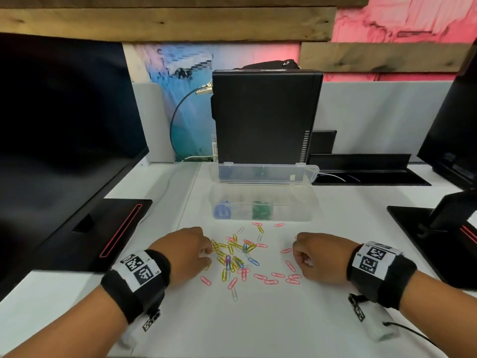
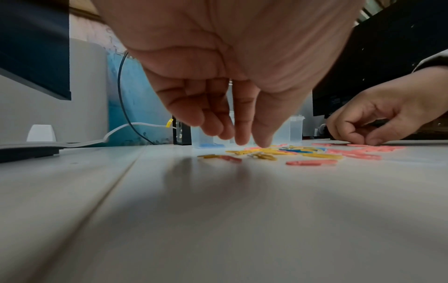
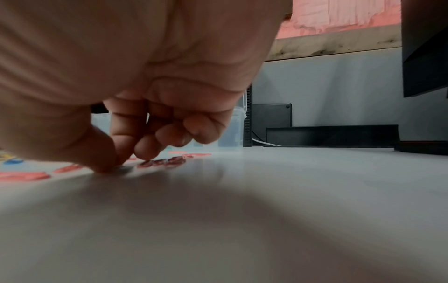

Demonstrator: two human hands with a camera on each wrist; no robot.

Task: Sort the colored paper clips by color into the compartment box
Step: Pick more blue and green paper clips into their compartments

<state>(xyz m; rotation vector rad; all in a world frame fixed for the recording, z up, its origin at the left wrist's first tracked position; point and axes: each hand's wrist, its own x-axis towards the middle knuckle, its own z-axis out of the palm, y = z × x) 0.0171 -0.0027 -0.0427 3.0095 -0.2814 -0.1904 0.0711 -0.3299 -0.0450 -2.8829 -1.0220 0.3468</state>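
A loose pile of paper clips (image 1: 236,254) lies on the white table (image 1: 258,321): yellow and blue in the middle, pink ones (image 1: 277,276) to the right, a few white. Behind it stands the clear compartment box (image 1: 291,210) with its lid up, holding blue clips (image 1: 222,211) and green clips (image 1: 262,211). My left hand (image 1: 209,255) reaches down at the pile's left edge, fingers fairly straight, tips (image 2: 264,142) touching yellow clips (image 2: 252,151). My right hand (image 1: 296,259) is curled, thumb and forefinger (image 3: 114,164) pinching at a pink clip on the table.
A black computer case (image 1: 265,115) stands right behind the box. Monitors with black bases (image 1: 121,228) flank the table on the left and at the right (image 1: 438,223). A cable (image 1: 175,125) hangs at the back left, and a black cable tray (image 1: 361,166) sits at the back right.
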